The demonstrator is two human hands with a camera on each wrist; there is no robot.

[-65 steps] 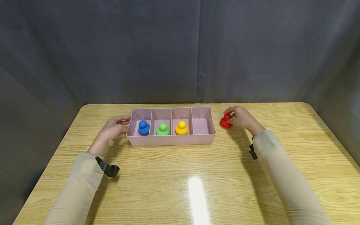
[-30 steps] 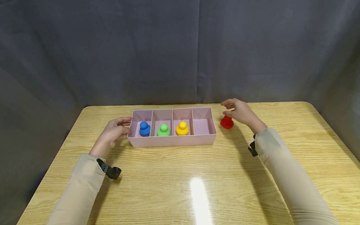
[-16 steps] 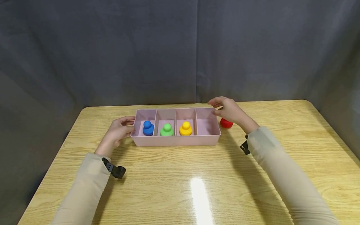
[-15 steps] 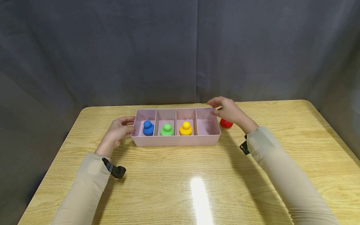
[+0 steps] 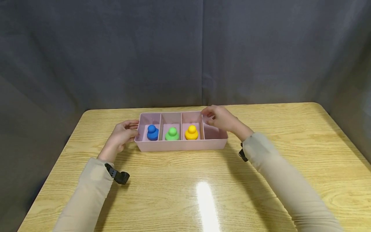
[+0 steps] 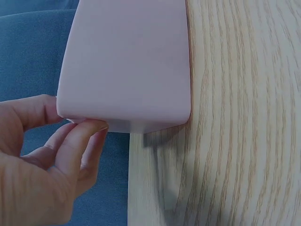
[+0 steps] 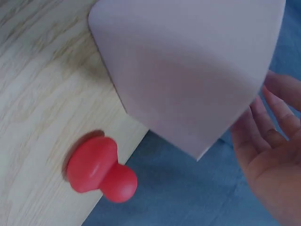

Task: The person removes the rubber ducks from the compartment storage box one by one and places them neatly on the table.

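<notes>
While the left hand (image 5: pixel 120 137) grips the left end of the pink tray (image 5: pixel 181 145) on the tabletop (image 5: pixel 203 180), the right hand (image 5: pixel 221 118) is held relaxed and holding nothing over the tray's right compartment; a red peg (image 7: pixel 99 168) stands just beside the tray.

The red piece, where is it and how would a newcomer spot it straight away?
Find the pink tray on the wooden table. The red piece stands on the table just outside the tray's right end, hidden behind the right hand in the head view. Unlike the blue, green and yellow pieces, it sits in no compartment.
</notes>
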